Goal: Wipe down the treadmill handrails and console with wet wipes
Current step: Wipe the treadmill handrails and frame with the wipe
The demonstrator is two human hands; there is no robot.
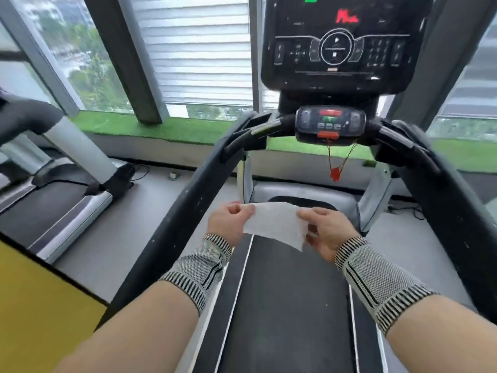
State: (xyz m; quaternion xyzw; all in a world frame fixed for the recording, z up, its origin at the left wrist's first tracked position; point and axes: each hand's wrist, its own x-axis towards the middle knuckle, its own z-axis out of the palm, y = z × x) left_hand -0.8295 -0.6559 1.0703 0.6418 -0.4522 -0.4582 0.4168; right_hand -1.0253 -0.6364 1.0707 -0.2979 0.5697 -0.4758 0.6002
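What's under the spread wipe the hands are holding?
Under the wipe, pinched by left hand and right hand, lies the treadmill belt. The belt's front end there is covered.

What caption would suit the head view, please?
Both hands spread a wet wipe above the treadmill belt.

left hand [228, 224]: fingers pinching, forearm extended | right hand [326, 232]: fingers pinching, forearm extended

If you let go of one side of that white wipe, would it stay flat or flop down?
It would probably flop. The wet wipe looks thin and limp: its lower corner already hangs down, unsupported, between the left hand and the right hand. It also seems very light, since each hand holds it with only a fingertip pinch at an edge.
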